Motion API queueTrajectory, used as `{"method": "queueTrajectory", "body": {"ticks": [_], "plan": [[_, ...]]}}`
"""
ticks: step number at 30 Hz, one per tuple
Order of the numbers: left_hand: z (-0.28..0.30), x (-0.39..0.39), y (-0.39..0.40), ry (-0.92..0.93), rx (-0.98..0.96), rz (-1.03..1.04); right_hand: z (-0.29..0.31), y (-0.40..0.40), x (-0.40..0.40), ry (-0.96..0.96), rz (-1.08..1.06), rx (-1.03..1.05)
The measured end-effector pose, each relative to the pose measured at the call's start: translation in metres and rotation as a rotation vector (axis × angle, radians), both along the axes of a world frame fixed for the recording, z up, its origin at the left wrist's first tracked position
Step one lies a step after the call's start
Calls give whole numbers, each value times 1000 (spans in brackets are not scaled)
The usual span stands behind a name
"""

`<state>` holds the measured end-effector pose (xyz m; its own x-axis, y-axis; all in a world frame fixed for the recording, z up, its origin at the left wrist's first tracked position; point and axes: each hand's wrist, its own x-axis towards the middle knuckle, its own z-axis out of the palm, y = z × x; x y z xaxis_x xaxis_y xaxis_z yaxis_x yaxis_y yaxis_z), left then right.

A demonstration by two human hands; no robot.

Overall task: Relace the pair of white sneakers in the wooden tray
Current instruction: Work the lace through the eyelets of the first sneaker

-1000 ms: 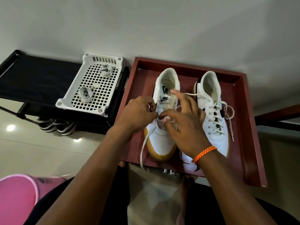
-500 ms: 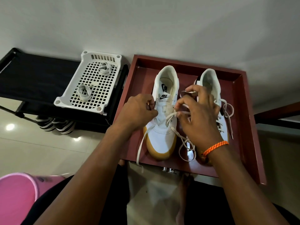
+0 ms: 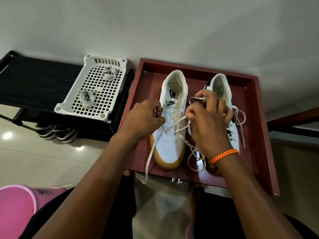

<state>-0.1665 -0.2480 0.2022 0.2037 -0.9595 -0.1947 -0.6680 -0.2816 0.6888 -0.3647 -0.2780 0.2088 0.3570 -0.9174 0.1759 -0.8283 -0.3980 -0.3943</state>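
Two white sneakers stand side by side in the reddish wooden tray (image 3: pixel 255 128), toes toward me. The left sneaker (image 3: pixel 170 140) has a gum sole and only its lowest eyelets laced. My left hand (image 3: pixel 145 119) pinches the left eyelet edge of that sneaker beside the tongue. My right hand (image 3: pixel 208 125) pinches the white lace (image 3: pixel 181 131) over the sneaker's right side, with slack looping down to the tray floor. The lace's other end (image 3: pixel 148 161) trails over the tray's front edge. The right sneaker (image 3: pixel 222 90) is laced and mostly hidden behind my right hand.
A white plastic basket (image 3: pixel 72 104) with two coiled spare laces (image 3: pixel 86 99) sits on a black shoe rack (image 3: pixel 34 83) to the left. Striped shoes (image 3: pixel 55 133) stand under the rack. A pink bucket (image 3: pixel 15 207) is at the lower left. A wall rises behind the tray.
My right hand has risen from the middle of the left sneaker toward the right, drawing the lace out through an eyelet. My left hand has kept its hold on the shoe's left edge.
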Motion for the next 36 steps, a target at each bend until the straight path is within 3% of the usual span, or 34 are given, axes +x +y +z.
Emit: {"method": "queueTrajectory", "body": {"ticks": [4, 8, 12, 22, 25, 29, 36], "plan": [[0, 2, 1, 18, 13, 1, 5, 2, -1, -118, 55, 49], [-1, 2, 0, 15, 15, 0, -12, 21, 19, 76, 204, 143], [-3, 0, 0, 0, 8, 4, -17, 23, 21, 147, 182, 141], [-2, 2, 0, 15, 12, 8, 3, 8, 8, -24, -28, 70], [-4, 2, 0, 10, 19, 5, -2, 15, 13, -7, 46, 93], [-4, 0, -1, -2, 14, 4, -13, 29, 24, 176, 173, 117], [-4, 1, -1, -8, 22, 4, 0, 20, 18, 89, 29, -21]]}}
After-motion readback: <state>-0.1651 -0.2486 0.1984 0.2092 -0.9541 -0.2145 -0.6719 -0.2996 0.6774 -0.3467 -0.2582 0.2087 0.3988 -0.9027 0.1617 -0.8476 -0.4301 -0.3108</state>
